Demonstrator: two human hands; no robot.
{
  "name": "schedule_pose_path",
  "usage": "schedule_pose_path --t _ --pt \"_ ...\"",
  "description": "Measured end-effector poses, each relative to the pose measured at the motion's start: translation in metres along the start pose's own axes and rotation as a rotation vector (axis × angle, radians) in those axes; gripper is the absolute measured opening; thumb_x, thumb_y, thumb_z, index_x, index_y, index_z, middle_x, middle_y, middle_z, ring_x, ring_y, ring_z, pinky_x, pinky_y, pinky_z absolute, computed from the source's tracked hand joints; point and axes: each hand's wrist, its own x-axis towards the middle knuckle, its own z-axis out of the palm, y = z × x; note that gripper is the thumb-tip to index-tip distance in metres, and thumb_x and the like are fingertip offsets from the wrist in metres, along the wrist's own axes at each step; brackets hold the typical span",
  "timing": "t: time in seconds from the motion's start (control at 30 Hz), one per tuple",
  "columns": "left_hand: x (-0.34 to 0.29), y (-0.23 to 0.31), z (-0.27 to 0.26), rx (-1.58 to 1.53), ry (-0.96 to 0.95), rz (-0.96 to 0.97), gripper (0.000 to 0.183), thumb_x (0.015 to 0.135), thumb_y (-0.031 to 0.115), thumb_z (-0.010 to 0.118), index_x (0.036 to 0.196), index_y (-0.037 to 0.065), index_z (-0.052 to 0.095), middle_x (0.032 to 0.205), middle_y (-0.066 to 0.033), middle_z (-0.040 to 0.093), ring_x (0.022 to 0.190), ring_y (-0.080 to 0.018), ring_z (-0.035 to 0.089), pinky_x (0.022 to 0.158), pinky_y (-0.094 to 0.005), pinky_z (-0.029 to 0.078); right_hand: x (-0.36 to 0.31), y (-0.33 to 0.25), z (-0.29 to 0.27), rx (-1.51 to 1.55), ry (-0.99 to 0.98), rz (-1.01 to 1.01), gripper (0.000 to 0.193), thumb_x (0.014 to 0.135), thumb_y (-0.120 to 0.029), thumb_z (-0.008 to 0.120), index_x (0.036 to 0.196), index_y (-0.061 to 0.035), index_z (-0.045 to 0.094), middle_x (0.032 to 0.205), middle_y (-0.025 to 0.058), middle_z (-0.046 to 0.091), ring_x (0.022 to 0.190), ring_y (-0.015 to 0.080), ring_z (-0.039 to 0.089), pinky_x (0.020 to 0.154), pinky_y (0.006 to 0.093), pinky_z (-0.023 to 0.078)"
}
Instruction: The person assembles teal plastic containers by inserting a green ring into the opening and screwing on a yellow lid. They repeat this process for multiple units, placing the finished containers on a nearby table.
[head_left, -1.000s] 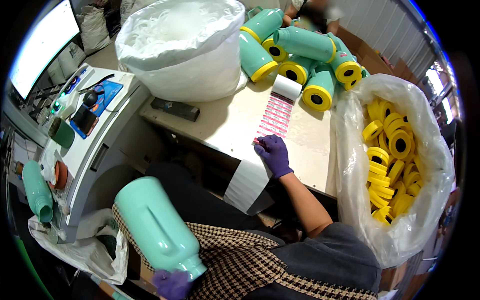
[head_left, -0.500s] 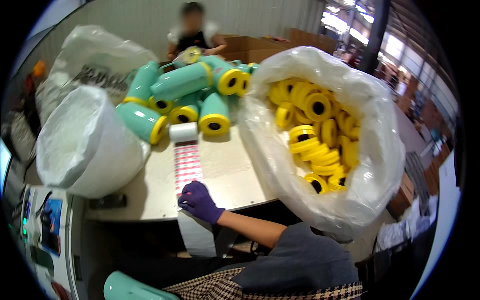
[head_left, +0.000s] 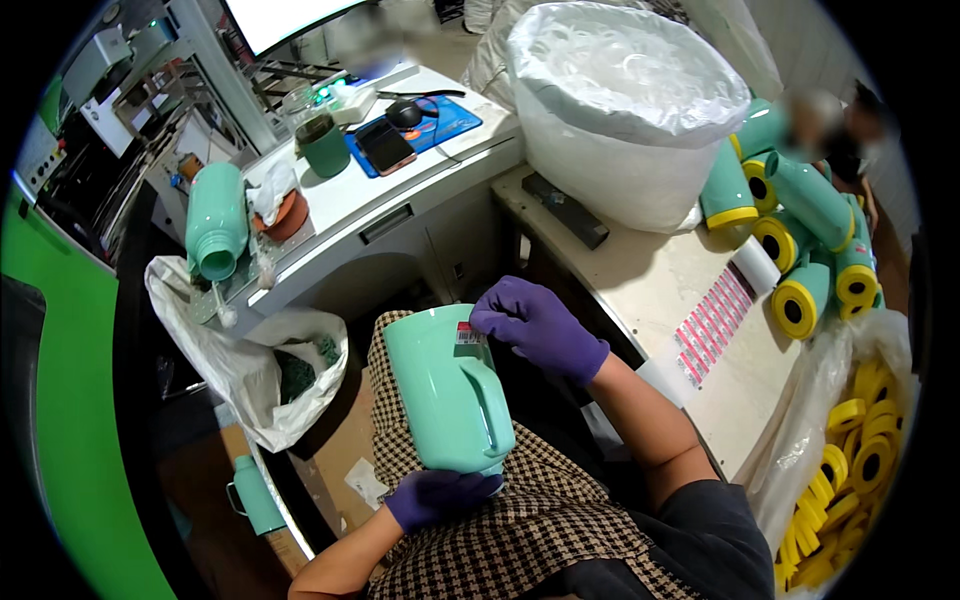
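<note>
Flask (head_left: pixel 435 395) lies over the apron (head_left: pixel 570 510), base pointing away from the person, neck back toward them, long axis nearly fore-and-aft, handle (head_left: pixel 486 402) rightward. The left hand (head_left: pixel 440 498) grips the neck end from beneath; the right hand (head_left: pixel 540 328) has fingertips closed on a label (head_left: pixel 467 338) at the base end. Table (head_left: pixel 650 265) edge passes just right of that hand; a gap separates flask from the bag (head_left: pixel 240 385) at left.

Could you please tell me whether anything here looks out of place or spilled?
Nothing looks spilled or damaged. Mildly odd: a whitish scrap lies on the brown cardboard near the left hand, like stray litter, and one green jug lies by the end of the white desk, apart from the piled jugs.
</note>
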Motion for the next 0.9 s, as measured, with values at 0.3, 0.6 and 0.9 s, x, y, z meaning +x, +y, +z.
schedule_pose_path --t 0.3,0.6,0.9 --pt "-0.008 0.0 0.005 0.144 0.035 -0.044 0.052 0.095 0.019 0.05 0.146 0.024 0.041 0.147 0.0071 0.045 0.134 -0.0111 0.045 0.115 -0.0307 0.035 0.011 0.008 0.011 -0.071 -0.148 0.142 0.025 0.093 -0.027 0.068 0.096 -0.0014 0.07 0.09 0.0157 0.064 0.085 0.0283 0.063 0.077 0.0385 0.05" --pt "-0.023 0.033 0.03 0.614 -0.177 0.31 0.056 0.099 0.016 0.043 0.154 0.012 0.031 0.15 -0.0031 0.044 0.139 -0.0168 0.043 0.116 -0.0338 0.034 0.016 0.013 0.027 -0.408 -0.082 -0.135 0.025 0.092 -0.03 0.067 0.093 -0.005 0.067 0.089 0.0154 0.059 0.088 0.0327 0.06 0.078 0.0423 0.049" --pt "-0.025 0.003 0.011 -0.296 0.159 -0.194 0.025 0.091 0.029 0.064 0.114 0.033 0.07 0.129 0.0121 0.064 0.122 -0.0095 0.059 0.106 -0.0331 0.045 0.028 0.048 -0.007 -0.772 0.365 -0.065 0.069 0.086 -0.049 0.073 0.131 -0.0045 0.047 0.113 0.0212 0.053 0.101 0.0411 0.059 0.086 0.049 0.051"
